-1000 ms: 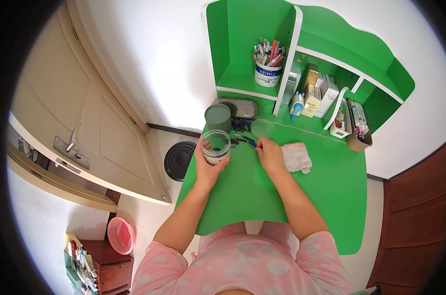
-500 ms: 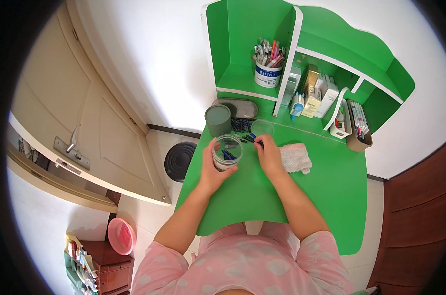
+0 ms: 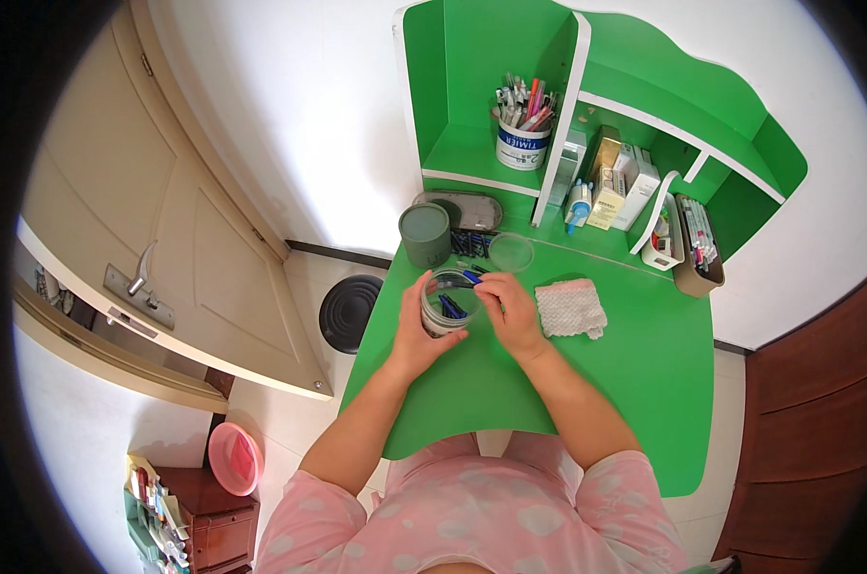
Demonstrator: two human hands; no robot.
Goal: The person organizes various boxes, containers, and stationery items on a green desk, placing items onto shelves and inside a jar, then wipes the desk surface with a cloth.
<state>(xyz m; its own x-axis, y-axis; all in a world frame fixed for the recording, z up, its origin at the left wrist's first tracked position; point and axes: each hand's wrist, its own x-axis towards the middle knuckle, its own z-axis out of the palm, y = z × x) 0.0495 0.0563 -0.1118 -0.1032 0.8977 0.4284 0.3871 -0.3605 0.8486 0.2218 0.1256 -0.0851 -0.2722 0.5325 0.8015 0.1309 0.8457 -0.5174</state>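
Clear plastic makes the jar (image 3: pixel 438 295) easy for me to read from here: it sits toward the far left of the green desk (image 3: pixel 510 402), mouth up, with several blue-black pieces (image 3: pixel 452 307) inside; whether its base touches the desk I can't tell. The left hand (image 3: pixel 424 330) wraps around its left and near sides, and the right hand (image 3: pixel 515 314) pinches a slim dark piece (image 3: pixel 471 276), blue end between finger and thumb, at the far right of the rim. That piece looks close to flat across the mouth, so I judge it wants tipping steeper, free end down, before the pinch loosens; dropped flat, it could catch the edge and roll away. Fingertips just below the rim would give a short, quiet drop. I'd want the left grip snug rather than squeezing, since the wall looks thin. Far of the jar, the green canister (image 3: pixel 425 236), pile of dark pieces (image 3: pixel 467 243) and round lid (image 3: pixel 512 253) crowd close, so I'd favour small wrist turns over wide sweeps.
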